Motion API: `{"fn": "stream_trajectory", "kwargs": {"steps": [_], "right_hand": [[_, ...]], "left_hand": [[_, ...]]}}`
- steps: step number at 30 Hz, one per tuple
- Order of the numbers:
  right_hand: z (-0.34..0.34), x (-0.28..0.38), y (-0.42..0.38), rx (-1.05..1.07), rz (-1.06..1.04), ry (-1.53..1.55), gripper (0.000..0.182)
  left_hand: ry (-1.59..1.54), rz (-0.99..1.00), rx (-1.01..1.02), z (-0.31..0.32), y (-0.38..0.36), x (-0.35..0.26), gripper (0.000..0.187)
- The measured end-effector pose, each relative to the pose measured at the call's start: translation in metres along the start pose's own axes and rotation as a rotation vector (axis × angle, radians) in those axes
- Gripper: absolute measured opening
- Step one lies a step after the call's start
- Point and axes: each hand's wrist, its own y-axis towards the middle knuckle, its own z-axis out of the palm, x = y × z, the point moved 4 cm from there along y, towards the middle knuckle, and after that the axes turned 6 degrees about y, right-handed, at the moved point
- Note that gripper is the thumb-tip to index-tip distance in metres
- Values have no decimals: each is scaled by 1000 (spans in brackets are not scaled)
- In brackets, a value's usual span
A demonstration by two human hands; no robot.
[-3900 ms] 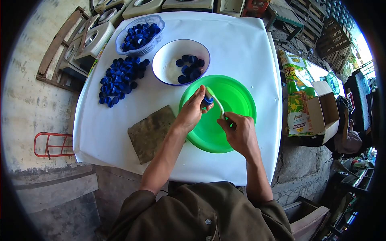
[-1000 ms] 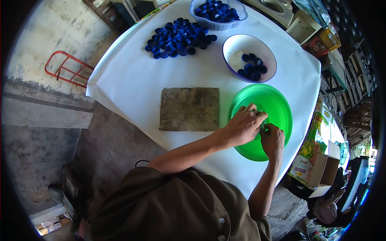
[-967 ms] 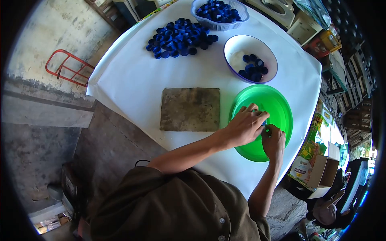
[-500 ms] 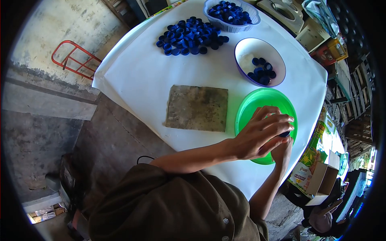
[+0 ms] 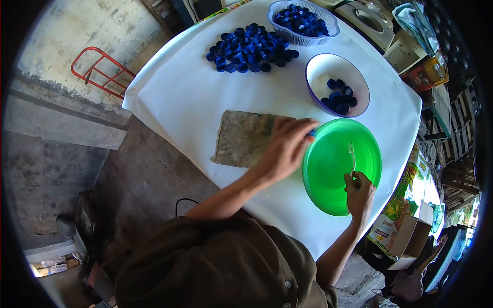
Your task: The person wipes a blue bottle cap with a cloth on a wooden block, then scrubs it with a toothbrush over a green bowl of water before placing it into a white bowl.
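Observation:
My left hand (image 5: 285, 151), a little blurred, is over the right edge of a worn, stained square board (image 5: 239, 141). Its fingers are closed on a blue bottle cap (image 5: 311, 133) at their tips, beside the rim of a green basin (image 5: 328, 203). In my right hand (image 5: 360, 192) is a fork (image 5: 352, 156), pinched by its handle with the tines pointing away from me over the basin. Beyond the basin stands a white bowl with a purple outside (image 5: 317, 69), holding several blue caps (image 5: 341, 97) and some whitish material.
A heap of blue caps (image 5: 251, 49) lies on the white-covered table (image 5: 179, 97). Behind it, a pale blue plastic basket (image 5: 308, 40) holds more caps. A red metal frame (image 5: 102, 72) stands left of the table, and an open cardboard box (image 5: 411, 236) sits off its right side.
My left hand has moved left from above the basin, carrying the cap away from my right hand. My right hand stays over the basin, and the fork now shows. The view has shifted slightly.

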Motion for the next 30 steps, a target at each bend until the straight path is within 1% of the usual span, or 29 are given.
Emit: {"fn": "stream_trajectory", "kwargs": {"steps": [2, 5, 7, 10, 13, 16, 19, 22, 25, 26, 27, 30], "right_hand": [[0, 1, 0, 8, -6, 28, 25], [1, -1, 2, 18, -21, 22, 25], [3, 1, 2, 36, -21, 30, 25], [2, 4, 2, 56, -15, 33, 25], [1, 1, 2, 58, -3, 43, 25], [3, 0, 3, 59, -17, 53, 25], [5, 3, 3, 80, 2, 48, 26], [4, 4, 5, 88, 11, 55, 25], [4, 2, 4, 90, 4, 69, 25], [5, 2, 5, 90, -6, 76, 25], [6, 2, 4, 99, -4, 74, 25], [6, 1, 6, 99, 3, 80, 24]], "left_hand": [[67, -75, 36, -20, -11, 31, 33], [206, -147, 33, -39, -33, 78, 42], [253, -198, 62, -53, -37, 92, 42], [218, -220, 2, -58, -42, 112, 34], [320, -219, 165, -53, -45, 119, 31], [410, -266, 284, -52, -38, 121, 29], [381, -284, 322, -55, -31, 121, 32], [188, -253, 184, -61, -28, 117, 32], [168, -191, -61, -71, -29, 107, 32], [299, -134, 100, -61, -38, 121, 31], [448, -204, 186, -53, -47, 122, 29], [415, -256, 243, -53, -46, 131, 28]]}}
